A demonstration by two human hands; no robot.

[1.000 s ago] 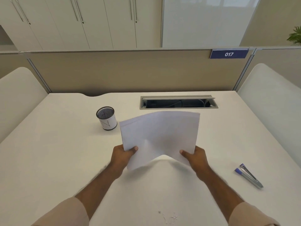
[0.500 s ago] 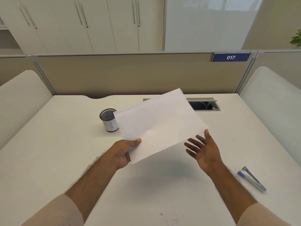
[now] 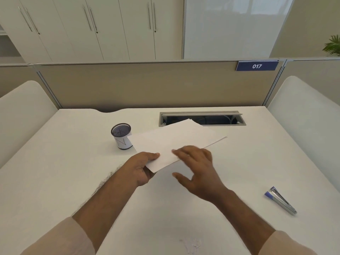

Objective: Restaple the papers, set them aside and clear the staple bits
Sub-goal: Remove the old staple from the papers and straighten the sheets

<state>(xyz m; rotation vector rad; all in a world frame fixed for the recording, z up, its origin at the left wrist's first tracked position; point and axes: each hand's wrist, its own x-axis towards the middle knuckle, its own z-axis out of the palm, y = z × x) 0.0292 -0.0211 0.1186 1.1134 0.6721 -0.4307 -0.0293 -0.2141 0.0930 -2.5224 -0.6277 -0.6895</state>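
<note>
One stapler, two hands, perhaps several papers.

A white desk fills the lower view. Along its far edge runs a beige partition, with a blue plate reading 017 at its top right. Just before the partition, a cable hatch stands open in the desk. White rounded side panels flank the desk left and right. Behind the partition stand white cabinets with slim metal handles, and right of them a glossy white panel reflecting daylight. A green plant shows at the far right.
</note>
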